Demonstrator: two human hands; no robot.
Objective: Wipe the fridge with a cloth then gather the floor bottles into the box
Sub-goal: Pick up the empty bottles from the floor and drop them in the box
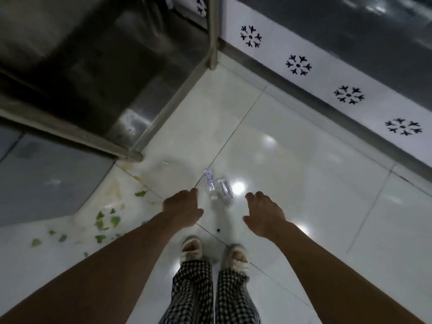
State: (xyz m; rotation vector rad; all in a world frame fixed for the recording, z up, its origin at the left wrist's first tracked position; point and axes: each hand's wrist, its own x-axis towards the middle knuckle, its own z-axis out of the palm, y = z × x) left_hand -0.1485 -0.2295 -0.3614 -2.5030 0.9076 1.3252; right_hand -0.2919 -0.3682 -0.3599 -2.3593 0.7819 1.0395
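Two clear plastic bottles lie side by side on the white tiled floor, one [209,182] on the left and one [225,189] on the right. My left hand [182,208] hangs just left of them, fingers loosely curled and holding nothing. My right hand [264,212] hovers just right of them, fingers relaxed and empty. Neither hand touches a bottle. No box or cloth is in view.
A steel table [98,73] with a lower shelf stands at the upper left; its leg [134,155] meets the floor near the bottles. Green leaf scraps [105,222] litter the floor at left. A white wall base with black snowflake marks [298,65] runs along the right. My feet [214,252] stand below the bottles.
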